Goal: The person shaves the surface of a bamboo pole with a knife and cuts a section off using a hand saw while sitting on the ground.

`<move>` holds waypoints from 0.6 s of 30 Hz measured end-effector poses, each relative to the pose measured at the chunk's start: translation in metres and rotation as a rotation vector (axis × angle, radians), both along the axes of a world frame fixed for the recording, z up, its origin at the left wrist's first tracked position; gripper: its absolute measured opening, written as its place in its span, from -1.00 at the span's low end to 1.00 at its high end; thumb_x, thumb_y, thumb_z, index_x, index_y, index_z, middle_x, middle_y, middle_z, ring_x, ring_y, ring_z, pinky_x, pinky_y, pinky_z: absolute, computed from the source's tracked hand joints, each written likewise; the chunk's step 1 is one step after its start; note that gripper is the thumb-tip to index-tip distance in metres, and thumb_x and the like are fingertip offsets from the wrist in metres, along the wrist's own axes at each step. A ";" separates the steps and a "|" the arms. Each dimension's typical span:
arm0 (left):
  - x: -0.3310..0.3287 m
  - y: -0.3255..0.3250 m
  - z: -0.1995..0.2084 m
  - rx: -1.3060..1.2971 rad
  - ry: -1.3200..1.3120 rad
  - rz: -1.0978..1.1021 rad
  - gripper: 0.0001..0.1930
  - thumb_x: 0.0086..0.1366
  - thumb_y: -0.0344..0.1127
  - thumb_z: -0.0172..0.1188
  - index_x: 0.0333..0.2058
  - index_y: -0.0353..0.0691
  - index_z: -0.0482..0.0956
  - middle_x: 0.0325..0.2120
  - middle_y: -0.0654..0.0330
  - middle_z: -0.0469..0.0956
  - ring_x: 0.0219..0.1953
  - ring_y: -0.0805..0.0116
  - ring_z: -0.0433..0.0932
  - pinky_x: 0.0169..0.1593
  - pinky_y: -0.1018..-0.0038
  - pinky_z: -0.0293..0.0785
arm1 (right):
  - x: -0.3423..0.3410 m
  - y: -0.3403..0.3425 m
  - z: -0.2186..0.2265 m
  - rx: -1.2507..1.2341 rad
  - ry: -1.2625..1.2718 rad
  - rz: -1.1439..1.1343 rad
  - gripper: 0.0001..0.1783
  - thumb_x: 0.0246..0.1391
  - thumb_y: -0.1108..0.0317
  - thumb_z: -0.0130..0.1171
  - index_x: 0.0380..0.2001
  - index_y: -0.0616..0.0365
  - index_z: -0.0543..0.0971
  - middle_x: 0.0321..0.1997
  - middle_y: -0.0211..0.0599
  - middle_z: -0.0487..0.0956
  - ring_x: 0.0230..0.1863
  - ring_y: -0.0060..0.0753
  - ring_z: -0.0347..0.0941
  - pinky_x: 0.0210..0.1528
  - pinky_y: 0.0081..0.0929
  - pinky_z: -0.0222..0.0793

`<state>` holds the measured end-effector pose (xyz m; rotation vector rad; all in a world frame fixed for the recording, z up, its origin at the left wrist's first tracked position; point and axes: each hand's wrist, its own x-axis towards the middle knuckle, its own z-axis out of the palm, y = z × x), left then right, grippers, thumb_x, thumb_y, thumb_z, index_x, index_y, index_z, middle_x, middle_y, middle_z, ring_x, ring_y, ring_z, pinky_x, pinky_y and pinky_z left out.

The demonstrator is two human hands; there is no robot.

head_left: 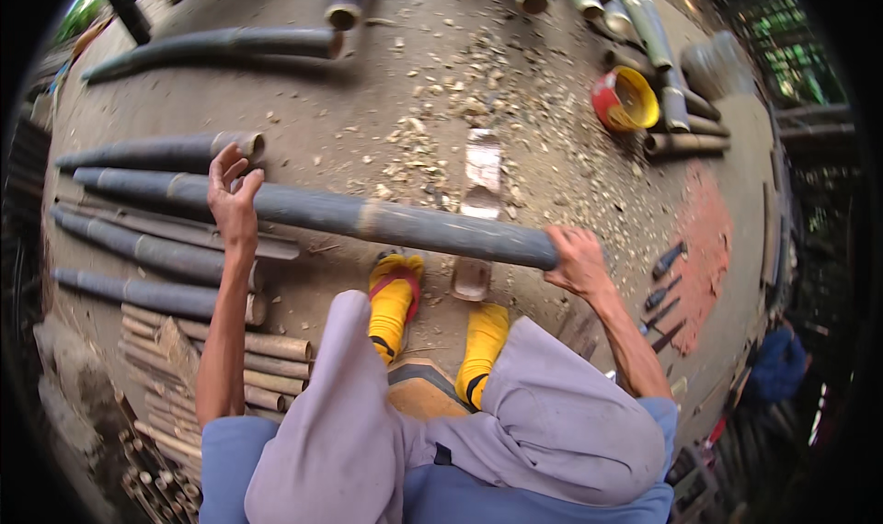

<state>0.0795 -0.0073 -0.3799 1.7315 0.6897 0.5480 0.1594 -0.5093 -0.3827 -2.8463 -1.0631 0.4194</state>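
Observation:
A long grey-green bamboo pole (pixel 414 227) lies crosswise in front of my knees, its right end slightly nearer to me. My right hand (pixel 578 262) is wrapped around that right end. Over the pole's left part is my left hand (pixel 235 196), its fingers and thumb raised and apart; whether the palm touches the bamboo I cannot tell. Beneath the pole, a long narrow wooden block (pixel 481 170) with a scooped hollow lies on the ground between my feet, partly hidden by the pole.
More bamboo poles (pixel 152 248) lie at the left, above a stack of cut bamboo (pixel 276 347). Wood chips (pixel 432 147) litter the ground ahead. A red and yellow bucket (pixel 625 98) stands far right, near further poles (pixel 676 96). Several dark-handled tools (pixel 664 290) lie beside reddish powder (pixel 704 257).

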 end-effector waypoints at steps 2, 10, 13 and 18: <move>0.029 -0.065 0.022 0.228 0.100 -0.545 -0.43 0.03 -0.41 0.26 0.10 -0.23 0.43 0.01 0.11 0.52 0.08 0.27 0.47 0.16 0.24 0.35 | 0.004 0.035 -0.019 0.052 -0.002 -0.014 -0.17 -0.47 0.18 0.50 0.02 0.07 0.43 -0.08 -0.15 0.56 -0.02 -0.10 0.49 0.06 -0.17 0.35; 0.067 -0.181 -0.095 1.131 0.247 -1.022 -0.30 -0.26 -0.40 0.37 0.00 -0.13 0.40 -0.15 0.16 0.52 -0.05 0.15 0.49 0.01 0.24 0.38 | -0.049 0.085 -0.041 0.694 -0.345 -0.351 -0.51 -0.17 0.47 0.29 -0.07 0.18 0.51 -0.18 -0.17 0.47 -0.08 -0.11 0.42 0.00 -0.16 0.37; 0.081 -0.187 -0.074 0.962 0.375 -1.159 -0.33 -0.28 -0.39 0.38 -0.04 -0.13 0.45 -0.20 0.13 0.55 -0.07 0.13 0.52 0.01 0.23 0.41 | -0.099 0.031 -0.084 0.686 -0.254 -0.687 -0.56 -0.15 0.52 0.25 -0.08 0.22 0.53 -0.15 -0.09 0.47 -0.07 -0.06 0.42 0.00 -0.21 0.38; 0.088 -0.172 -0.074 0.877 0.403 -1.179 -0.41 -0.27 -0.38 0.34 -0.12 -0.14 0.47 -0.24 0.09 0.58 -0.11 0.06 0.56 -0.02 0.18 0.43 | -0.120 -0.098 -0.083 0.425 -0.317 -1.177 -0.55 -0.06 0.47 0.20 -0.03 0.26 0.48 -0.04 0.02 0.46 0.03 0.05 0.37 0.09 -0.14 0.32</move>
